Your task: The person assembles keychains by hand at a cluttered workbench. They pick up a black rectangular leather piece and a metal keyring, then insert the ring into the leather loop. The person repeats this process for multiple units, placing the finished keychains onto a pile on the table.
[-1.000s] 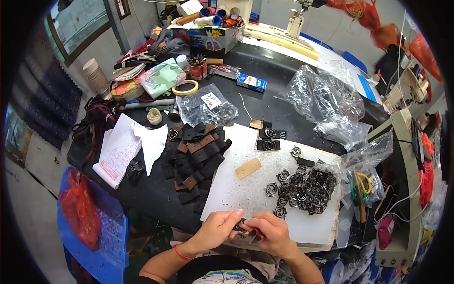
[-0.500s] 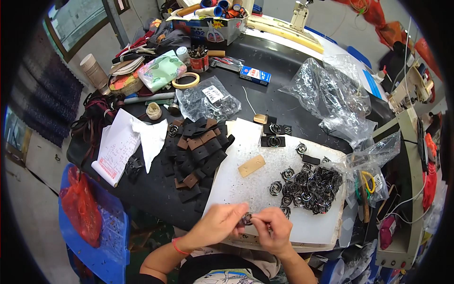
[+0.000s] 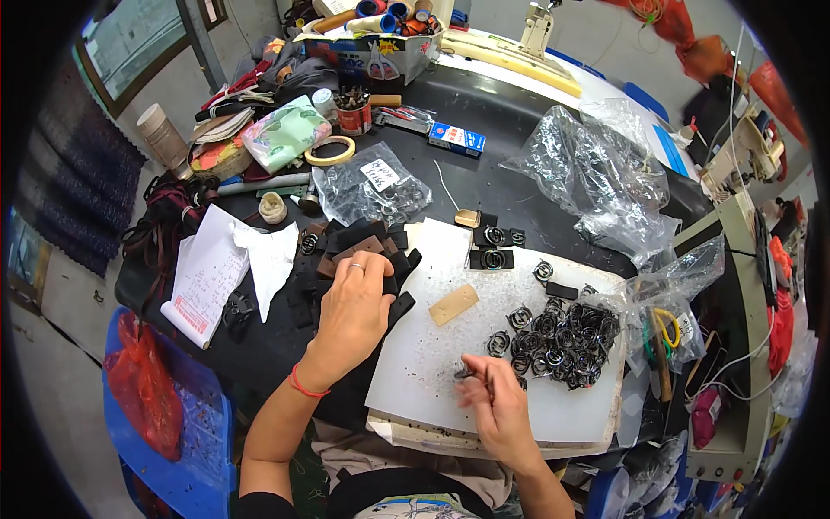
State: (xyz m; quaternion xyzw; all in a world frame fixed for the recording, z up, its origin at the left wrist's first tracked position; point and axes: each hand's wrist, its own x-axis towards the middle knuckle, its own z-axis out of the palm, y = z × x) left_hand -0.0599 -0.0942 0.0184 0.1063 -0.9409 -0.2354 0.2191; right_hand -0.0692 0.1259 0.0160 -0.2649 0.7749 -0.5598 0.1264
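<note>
Head view | left hand (image 3: pixel 353 304) lay flat on strap pile (image 3: pixel 363 259), holding nothing | right hand (image 3: pixel 491 406) pinched small buckle (image 3: pixel 464 374) | pairing step; next needed one strap

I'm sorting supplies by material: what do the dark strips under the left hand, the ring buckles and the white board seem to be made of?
Dark strips: black and brown, matte, flat, probably leather or a leather-like sheet. Ring buckles: dark with glints, likely metal. White board: matte, pitted with small marks, looks like plastic, though that's uncertain. The left hand rests on the strips.
</note>
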